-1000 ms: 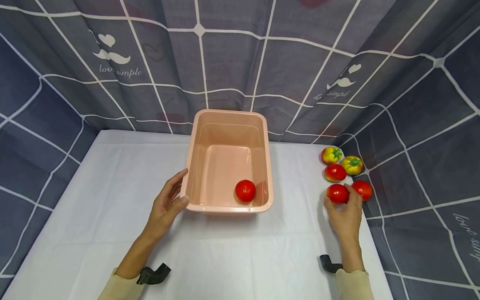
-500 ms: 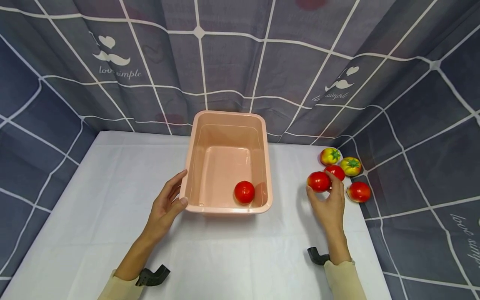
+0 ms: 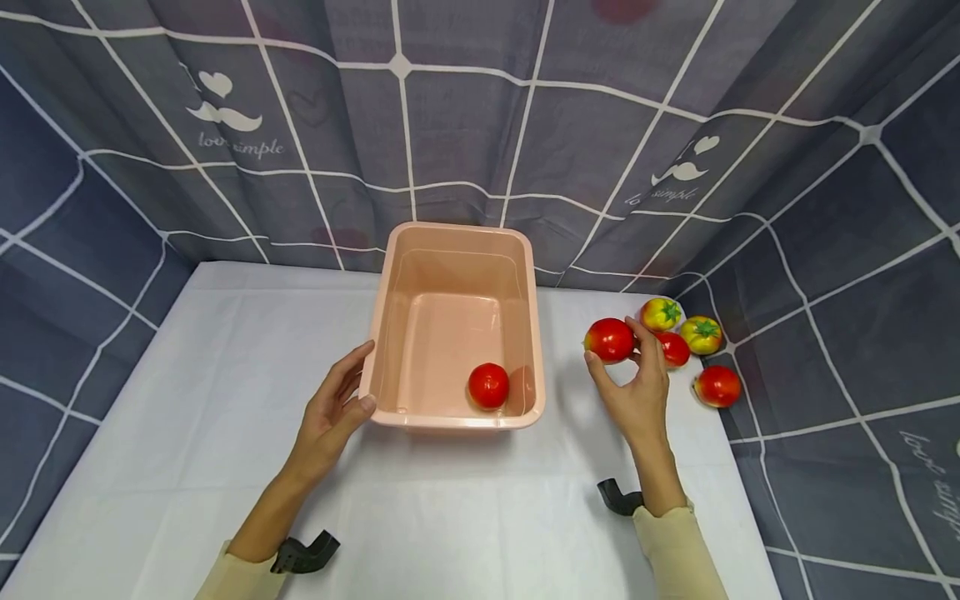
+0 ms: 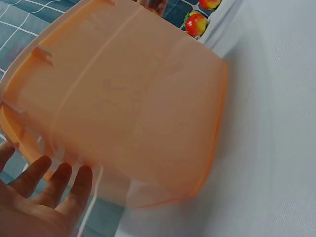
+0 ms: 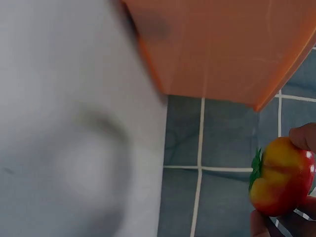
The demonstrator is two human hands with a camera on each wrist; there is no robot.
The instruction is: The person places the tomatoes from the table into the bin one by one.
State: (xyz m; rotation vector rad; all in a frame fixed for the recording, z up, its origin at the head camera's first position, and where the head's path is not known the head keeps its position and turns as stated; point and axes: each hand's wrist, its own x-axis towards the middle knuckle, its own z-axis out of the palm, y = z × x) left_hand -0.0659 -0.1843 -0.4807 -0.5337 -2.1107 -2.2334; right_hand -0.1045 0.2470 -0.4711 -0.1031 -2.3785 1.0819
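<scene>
My left hand (image 3: 326, 421) touches the outside of a peach plastic bin (image 3: 381, 333) at its near left corner. In the left wrist view its fairly straight fingers (image 4: 76, 190) lie against the bin's wall. My right hand (image 3: 637, 396) pinches a glossy red tomato (image 3: 609, 340) between thumb and fingers, to the right of the bin. The right wrist view shows this tomato (image 5: 279, 180) with a yellow patch and a green leafy top, held above the table. One red tomato (image 3: 488, 386) lies inside the bin, towards its near right corner.
At the table's right edge lie two yellow-green tomatoes (image 3: 701, 334), a red one (image 3: 673, 349) partly behind my right hand, and another red one (image 3: 717, 386). A white cloth covers the table (image 3: 225, 358). Grey checked curtains (image 3: 465, 125) hang behind and at both sides.
My right hand has lifted the red tomato from the group at the right and carried it left and away from me, towards the bin. The left hand and bin stay put.
</scene>
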